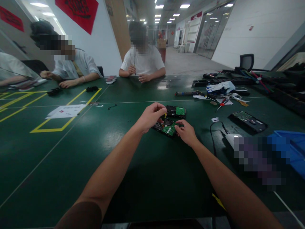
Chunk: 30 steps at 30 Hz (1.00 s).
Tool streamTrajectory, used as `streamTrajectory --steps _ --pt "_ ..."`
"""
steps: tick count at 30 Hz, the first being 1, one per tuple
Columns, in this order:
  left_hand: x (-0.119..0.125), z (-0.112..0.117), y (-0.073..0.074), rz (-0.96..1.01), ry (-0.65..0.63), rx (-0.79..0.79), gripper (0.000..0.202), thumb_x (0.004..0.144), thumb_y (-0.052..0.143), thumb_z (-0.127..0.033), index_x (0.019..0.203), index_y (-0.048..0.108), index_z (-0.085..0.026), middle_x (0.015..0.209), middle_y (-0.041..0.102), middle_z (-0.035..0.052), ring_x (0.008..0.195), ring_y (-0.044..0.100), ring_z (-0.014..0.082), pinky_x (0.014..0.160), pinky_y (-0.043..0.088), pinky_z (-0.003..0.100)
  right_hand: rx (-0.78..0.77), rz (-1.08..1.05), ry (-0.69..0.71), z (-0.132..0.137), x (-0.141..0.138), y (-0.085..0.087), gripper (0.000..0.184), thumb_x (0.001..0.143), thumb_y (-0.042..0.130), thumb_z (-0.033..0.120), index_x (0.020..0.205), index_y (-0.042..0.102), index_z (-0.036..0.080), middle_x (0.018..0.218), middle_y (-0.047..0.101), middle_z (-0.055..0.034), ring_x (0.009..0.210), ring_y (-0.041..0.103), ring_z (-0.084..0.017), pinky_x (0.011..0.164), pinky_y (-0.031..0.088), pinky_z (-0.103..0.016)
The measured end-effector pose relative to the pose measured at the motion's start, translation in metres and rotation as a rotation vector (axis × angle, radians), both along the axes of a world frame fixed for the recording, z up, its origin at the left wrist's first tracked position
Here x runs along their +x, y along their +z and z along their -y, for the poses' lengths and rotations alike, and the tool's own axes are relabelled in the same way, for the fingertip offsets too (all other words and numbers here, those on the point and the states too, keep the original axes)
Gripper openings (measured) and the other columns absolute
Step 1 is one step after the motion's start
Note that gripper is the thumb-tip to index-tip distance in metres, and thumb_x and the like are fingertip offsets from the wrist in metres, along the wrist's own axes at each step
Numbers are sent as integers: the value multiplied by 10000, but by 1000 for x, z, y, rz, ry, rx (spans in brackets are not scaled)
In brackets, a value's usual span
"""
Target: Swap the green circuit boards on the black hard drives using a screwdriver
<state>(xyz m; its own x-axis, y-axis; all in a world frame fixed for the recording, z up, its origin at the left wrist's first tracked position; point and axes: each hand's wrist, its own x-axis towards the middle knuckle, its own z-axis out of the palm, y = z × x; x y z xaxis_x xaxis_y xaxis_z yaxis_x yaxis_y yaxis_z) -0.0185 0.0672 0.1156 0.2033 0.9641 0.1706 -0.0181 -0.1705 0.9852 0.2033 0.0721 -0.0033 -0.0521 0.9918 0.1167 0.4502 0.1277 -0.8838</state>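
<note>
A black hard drive (pixel 166 127) with a green circuit board facing up lies on the green table (pixel 95 159) in front of me. My left hand (pixel 151 117) is closed around a small yellow-handled screwdriver (pixel 165 114), whose tip points down at the drive. My right hand (pixel 187 133) rests on the drive's right edge, fingers curled and pressed against the board. A second hard drive (pixel 175 111) with a green board lies just behind the first.
A third drive (pixel 247 121) lies at the right, beside a black cable (pixel 215 133) and a blue bin (pixel 290 149). Tools, gloves and screwdrivers (pixel 221 92) are scattered at the far right. Two people sit across the table; a paper sheet (pixel 65 111) lies within yellow tape lines.
</note>
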Motion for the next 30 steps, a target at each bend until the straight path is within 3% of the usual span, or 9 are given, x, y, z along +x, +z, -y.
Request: streamTrajectory --steps 16,22,30 --pt "1 2 3 -13 -33 -12 154 889 682 -303 912 593 -179 979 693 80 898 639 177 672 538 264 -19 3 -17 0 -1 1 252 924 628 350 1124 629 197 685 657 14 560 650 -143 519 515 -238" --pt "0 1 2 -18 -4 14 127 869 693 -292 897 652 -175 943 665 52 845 601 156 663 526 254 -5 2 -11 -3 1 -5 268 925 639 376 1129 630 204 701 665 11 571 660 -147 523 519 -241" --pt "1 3 4 59 -43 -57 152 884 635 -255 945 755 -186 1086 689 86 978 612 196 639 531 245 -21 -3 -11 -1 0 -1 260 924 641 367 1124 634 200 708 677 1 578 669 -153 521 524 -243"
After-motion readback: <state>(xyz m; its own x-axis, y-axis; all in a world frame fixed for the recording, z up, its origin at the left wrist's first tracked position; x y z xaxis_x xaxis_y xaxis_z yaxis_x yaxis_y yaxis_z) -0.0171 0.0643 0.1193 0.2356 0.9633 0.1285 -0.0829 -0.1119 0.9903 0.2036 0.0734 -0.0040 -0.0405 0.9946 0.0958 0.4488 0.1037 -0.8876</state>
